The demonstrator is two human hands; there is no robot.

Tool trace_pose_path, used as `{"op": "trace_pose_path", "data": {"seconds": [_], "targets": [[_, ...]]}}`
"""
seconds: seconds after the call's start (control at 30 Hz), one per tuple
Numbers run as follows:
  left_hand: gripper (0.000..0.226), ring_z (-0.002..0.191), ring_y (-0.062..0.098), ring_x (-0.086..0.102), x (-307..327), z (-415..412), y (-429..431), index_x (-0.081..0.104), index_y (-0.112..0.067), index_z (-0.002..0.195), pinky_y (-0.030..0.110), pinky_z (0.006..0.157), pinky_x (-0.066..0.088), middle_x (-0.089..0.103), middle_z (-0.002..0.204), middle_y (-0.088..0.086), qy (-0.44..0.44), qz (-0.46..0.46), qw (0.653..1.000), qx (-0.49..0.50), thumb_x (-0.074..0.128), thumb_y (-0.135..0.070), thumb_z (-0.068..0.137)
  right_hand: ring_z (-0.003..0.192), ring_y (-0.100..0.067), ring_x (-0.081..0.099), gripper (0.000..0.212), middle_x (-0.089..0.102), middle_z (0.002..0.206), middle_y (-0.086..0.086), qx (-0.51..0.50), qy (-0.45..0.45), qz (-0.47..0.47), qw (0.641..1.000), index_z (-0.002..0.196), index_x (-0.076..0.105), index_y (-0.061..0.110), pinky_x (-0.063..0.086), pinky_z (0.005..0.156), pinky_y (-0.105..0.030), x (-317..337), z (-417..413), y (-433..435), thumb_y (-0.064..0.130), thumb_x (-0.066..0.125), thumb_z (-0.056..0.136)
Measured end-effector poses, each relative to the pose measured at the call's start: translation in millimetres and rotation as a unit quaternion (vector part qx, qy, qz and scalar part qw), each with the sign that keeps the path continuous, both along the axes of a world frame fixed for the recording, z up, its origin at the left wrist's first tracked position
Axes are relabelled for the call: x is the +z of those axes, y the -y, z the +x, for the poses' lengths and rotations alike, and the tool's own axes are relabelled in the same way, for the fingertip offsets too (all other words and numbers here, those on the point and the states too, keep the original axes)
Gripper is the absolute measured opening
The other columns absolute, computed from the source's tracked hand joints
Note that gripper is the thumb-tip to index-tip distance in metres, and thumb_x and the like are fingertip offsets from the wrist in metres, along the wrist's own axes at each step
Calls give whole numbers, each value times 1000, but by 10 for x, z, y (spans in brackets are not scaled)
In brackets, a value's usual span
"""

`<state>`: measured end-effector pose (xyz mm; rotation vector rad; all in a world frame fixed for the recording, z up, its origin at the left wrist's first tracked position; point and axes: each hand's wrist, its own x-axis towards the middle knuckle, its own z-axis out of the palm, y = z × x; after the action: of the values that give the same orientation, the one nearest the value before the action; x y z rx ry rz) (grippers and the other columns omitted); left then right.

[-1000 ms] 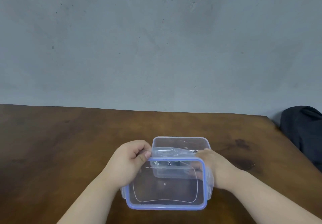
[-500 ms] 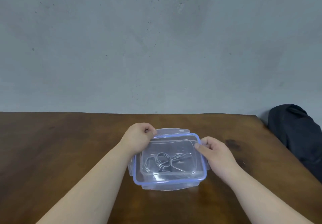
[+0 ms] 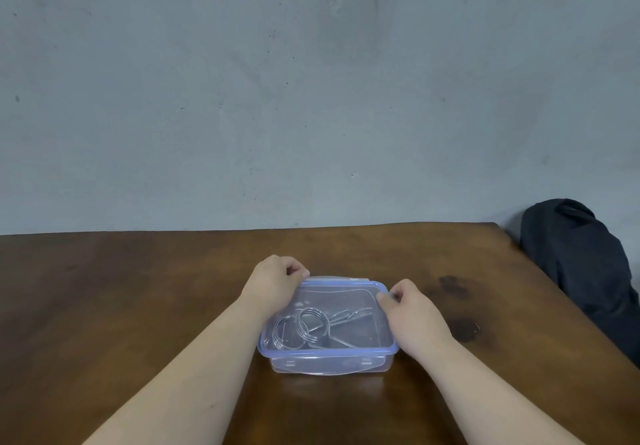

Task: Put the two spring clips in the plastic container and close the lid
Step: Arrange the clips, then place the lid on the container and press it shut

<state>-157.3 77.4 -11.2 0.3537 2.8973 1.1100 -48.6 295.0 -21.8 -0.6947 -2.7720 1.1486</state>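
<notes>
A clear plastic container (image 3: 329,363) stands on the brown table, covered by its clear lid (image 3: 341,350) with a blue rim. Through the lid I see the two metal spring clips (image 3: 304,328) lying inside, their wire coils at the left. My left hand (image 3: 277,283) rests on the lid's far left corner, fingers curled over the edge. My right hand (image 3: 410,313) grips the lid's right edge with thumb and fingers. The front latch flap hangs down against the container's near wall.
The wooden table (image 3: 138,306) runs to a grey wall at the back. A dark bag (image 3: 581,264) sits beyond the table's right edge. Dark stains (image 3: 457,306) mark the wood right of the container.
The lid, tilted up towards me a second ago, has come down flat onto the container. Both hands stayed on its far corners and now press along its edges.
</notes>
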Motion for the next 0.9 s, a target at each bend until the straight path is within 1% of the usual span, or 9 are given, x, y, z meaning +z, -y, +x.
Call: {"op": "trace_pose_path", "data": {"seconds": [0.17,0.27,0.33,0.37,0.43,0.57,0.67,0.77,0.9], "targets": [[10,79,12,62,-110,-32,77,69,-29,85,19,57,42,69,91,-3,69,112,991,4,63,-28,93,93,-15,64,17,66,108,2,50,-6,-86,995,111,53,26,55,82,-39,-88,-62,-45,37,41,105],[25,99,22,64,-156,2,155,72,-28,90,27,81,49,69,101,3,101,228,968,-23,63,-4,87,119,-15,59,34,58,137,5,62,-22,-221,973,136,55,33,48,106,-43,-156,-68,-95,32,41,105],[36,108,25,61,-187,74,246,71,-22,97,40,96,47,67,109,8,105,298,949,-16,61,4,74,126,-13,56,41,57,142,11,70,-21,-284,956,146,49,37,46,110,-42,-167,-55,-104,30,41,106],[38,109,27,60,-220,120,298,69,-19,102,45,98,46,66,113,11,115,333,936,-5,61,1,71,126,-12,57,42,57,142,13,73,-22,-299,951,147,48,38,47,110,-42,-162,-52,-108,28,42,107],[32,106,34,63,-304,227,373,65,-16,112,52,95,49,66,117,17,162,409,898,14,63,-4,82,123,-11,59,42,60,139,13,76,-23,-316,946,145,50,38,48,109,-43,-163,-61,-114,25,41,107],[25,97,39,67,-416,338,399,65,-19,117,56,91,50,72,109,17,226,470,853,25,45,-15,102,112,-14,67,38,69,125,7,72,-26,-321,944,129,62,40,53,104,-48,-150,-91,-101,20,40,105],[27,95,38,63,-447,328,360,64,-18,118,58,94,45,69,110,18,241,502,831,14,43,-18,101,104,-22,72,37,74,115,-2,57,-35,-346,936,118,67,37,56,98,-53,-175,-117,-80,16,41,102],[33,96,37,62,-461,338,336,60,-16,123,56,93,44,66,110,18,244,524,816,1,54,-23,92,103,-28,72,31,74,114,-8,47,-48,-389,919,116,67,33,56,97,-55,-245,-152,-71,18,48,97],[43,93,36,63,-479,359,316,58,-22,125,47,84,50,67,108,17,255,543,800,-21,57,-19,82,93,-32,69,44,71,110,-14,43,-80,-494,865,113,68,25,53,84,-50,-369,-189,-63,16,55,71]]}}
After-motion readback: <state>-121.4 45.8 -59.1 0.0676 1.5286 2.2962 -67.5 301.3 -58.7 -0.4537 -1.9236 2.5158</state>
